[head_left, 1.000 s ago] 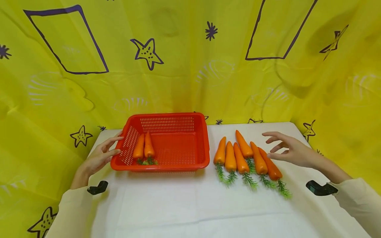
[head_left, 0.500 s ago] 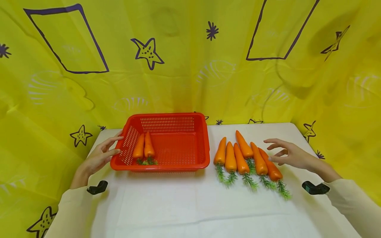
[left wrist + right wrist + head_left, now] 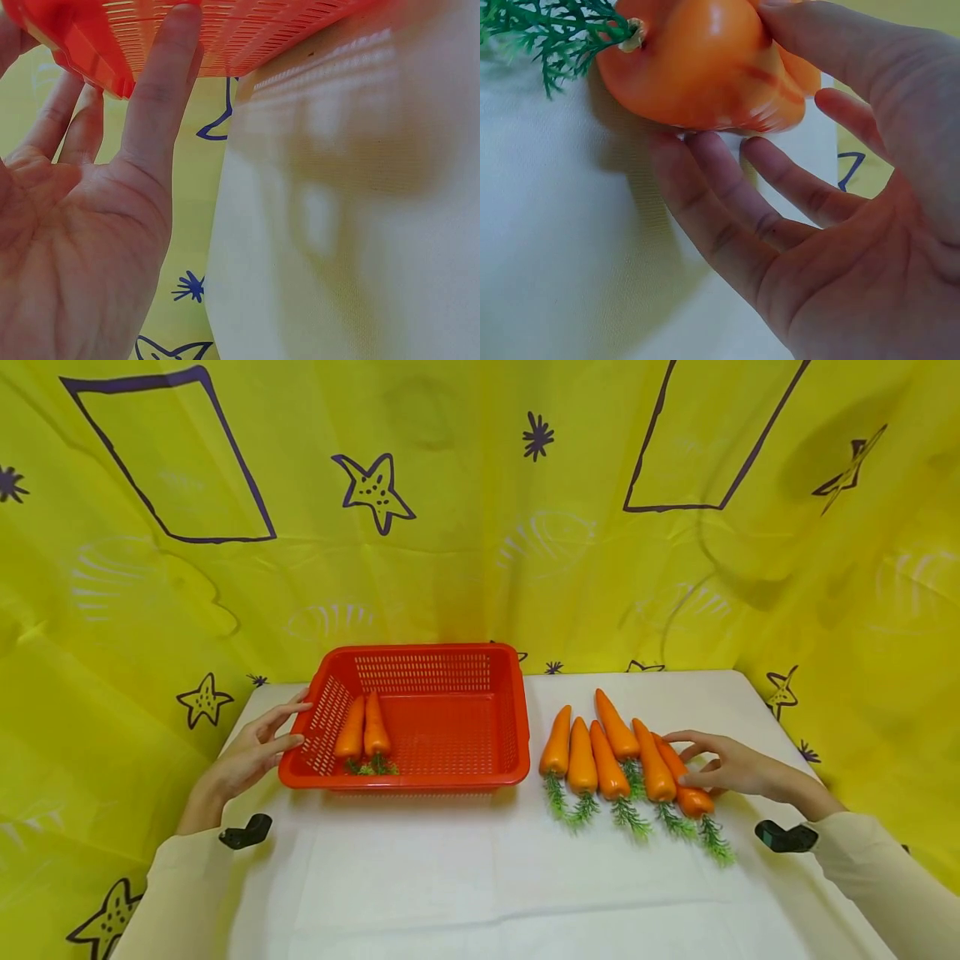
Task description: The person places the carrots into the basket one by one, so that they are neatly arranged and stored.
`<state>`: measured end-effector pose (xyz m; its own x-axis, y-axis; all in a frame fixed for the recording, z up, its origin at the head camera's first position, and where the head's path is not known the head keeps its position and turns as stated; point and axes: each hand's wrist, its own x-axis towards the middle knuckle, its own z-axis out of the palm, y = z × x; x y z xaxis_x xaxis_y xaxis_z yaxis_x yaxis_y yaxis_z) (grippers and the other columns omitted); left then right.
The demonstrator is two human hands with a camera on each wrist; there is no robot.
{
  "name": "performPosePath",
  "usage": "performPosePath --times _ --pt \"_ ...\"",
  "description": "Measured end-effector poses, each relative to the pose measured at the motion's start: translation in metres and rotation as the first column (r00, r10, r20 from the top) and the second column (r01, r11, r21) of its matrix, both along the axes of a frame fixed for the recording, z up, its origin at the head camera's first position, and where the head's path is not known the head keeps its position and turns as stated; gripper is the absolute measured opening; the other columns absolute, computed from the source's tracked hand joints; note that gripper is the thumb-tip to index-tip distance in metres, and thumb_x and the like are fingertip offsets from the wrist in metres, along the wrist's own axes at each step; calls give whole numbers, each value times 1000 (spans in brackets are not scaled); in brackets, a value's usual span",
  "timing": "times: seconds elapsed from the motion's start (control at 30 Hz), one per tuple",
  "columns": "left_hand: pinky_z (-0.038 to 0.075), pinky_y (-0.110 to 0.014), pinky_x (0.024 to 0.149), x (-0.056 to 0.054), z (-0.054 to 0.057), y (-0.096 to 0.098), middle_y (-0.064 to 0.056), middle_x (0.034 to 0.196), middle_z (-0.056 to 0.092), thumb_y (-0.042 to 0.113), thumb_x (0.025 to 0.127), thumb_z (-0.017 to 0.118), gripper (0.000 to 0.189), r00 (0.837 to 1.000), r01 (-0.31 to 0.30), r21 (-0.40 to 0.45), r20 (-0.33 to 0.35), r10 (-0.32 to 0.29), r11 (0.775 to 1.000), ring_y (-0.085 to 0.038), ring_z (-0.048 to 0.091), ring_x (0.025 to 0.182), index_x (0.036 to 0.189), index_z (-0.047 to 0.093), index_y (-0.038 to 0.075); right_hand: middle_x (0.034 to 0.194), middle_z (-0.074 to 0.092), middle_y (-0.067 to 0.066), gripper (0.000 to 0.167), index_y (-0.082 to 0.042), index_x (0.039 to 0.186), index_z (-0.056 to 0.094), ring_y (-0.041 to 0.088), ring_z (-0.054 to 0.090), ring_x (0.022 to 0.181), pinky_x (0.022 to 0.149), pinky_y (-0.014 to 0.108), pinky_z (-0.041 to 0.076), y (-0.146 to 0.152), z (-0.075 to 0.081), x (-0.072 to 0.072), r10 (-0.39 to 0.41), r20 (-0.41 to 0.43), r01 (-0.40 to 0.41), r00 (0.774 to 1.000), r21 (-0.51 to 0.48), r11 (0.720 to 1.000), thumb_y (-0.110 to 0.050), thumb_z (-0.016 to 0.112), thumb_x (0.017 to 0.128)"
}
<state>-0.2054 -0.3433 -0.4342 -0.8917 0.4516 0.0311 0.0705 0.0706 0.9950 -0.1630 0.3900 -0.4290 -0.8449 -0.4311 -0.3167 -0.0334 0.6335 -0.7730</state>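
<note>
My left hand rests at the left end of a red plastic basket, its fingers fairly straight and touching the rim. The left wrist view shows one finger against the slotted wall. Inside the basket, on its left side, lie two orange carrots with green tops. Over on the right, my right hand is at the rightmost carrot of a group on the table. In the right wrist view, the thumb lies on top of this carrot and the curled fingertips reach its lower side.
Several more carrots lie side by side between the basket and my right hand, tips pointing away, green tops toward me. A white cloth covers the table. Yellow patterned curtain hangs behind and at both sides.
My right hand has come down and toward me onto the rightmost carrot, from just beyond it. My left hand, the basket and the carrots look unmoved.
</note>
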Motion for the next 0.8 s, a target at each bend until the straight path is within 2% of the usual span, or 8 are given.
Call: performPosePath --times 0.13,0.33,0.53,0.8 --pt "49 -22 100 0 -1 -1 -1 174 -1 -4 105 49 50 1000 15 11 -12 -15 1000 -24 9 155 154 40 2 134 51 31 70 -3 154 37 40 65 109 79 36 57 0 -1 -1 4 13 -4 1000 -3 1000 -19 73 97" --pt "48 -22 101 -1 1 0 1 174 1 -3 105 50 51 1000 13 3 -20 -13 1000 -12 18 153 155 39 3 136 47 34 70 -3 155 36 36 66 104 75 35 59 1 -3 -3 6 34 -5 999 -23 1000 -18 72 97" --pt "49 -22 101 -1 0 -1 2 174 2 -3 105 49 50 1000 6 5 -15 -6 1000 -18 12 154 154 39 0 136 47 35 70 -2 156 36 31 64 99 73 35 60 0 -3 -4 12 35 -11 999 -32 999 -17 72 97" --pt "49 -22 101 -1 -3 -1 1 174 5 -4 105 49 52 1000 -7 5 -15 7 1000 -18 12 154 155 36 -2 136 48 35 71 0 156 35 31 64 100 75 36 60 -1 -2 -2 13 46 -11 999 -42 999 -17 72 97"
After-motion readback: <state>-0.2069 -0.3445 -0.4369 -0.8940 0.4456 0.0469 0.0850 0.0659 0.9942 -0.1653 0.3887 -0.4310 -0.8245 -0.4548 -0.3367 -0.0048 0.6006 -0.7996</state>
